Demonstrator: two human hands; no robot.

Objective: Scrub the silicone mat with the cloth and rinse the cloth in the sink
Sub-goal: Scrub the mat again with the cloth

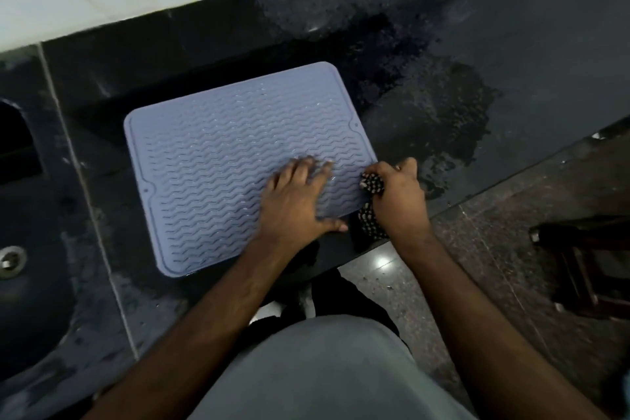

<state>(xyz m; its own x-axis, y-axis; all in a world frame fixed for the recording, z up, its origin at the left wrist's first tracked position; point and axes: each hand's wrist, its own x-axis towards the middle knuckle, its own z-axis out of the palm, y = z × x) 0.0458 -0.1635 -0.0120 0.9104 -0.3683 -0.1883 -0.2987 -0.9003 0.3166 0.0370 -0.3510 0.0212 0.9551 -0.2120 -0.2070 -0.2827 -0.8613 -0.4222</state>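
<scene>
With my left hand (pixel 296 198) flat on the mat (pixel 218 160) and right hand (pixel 397 194) clamped around the cloth (pixel 371 182), I judge scrubbing underway; next, sweep leftward.

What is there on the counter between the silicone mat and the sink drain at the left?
In the head view, only bare dark countertop and a pale seam line lie between the silicone mat and the sink drain.

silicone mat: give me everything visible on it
The silicone mat is a pale lavender-grey rectangle with rounded corners, a raised border, wavy ridges and a small notch on two opposite edges. It lies flat and askew on the dark wet counter. The left hand presses on it; the right hand holds the cloth at its near-right corner.
</scene>
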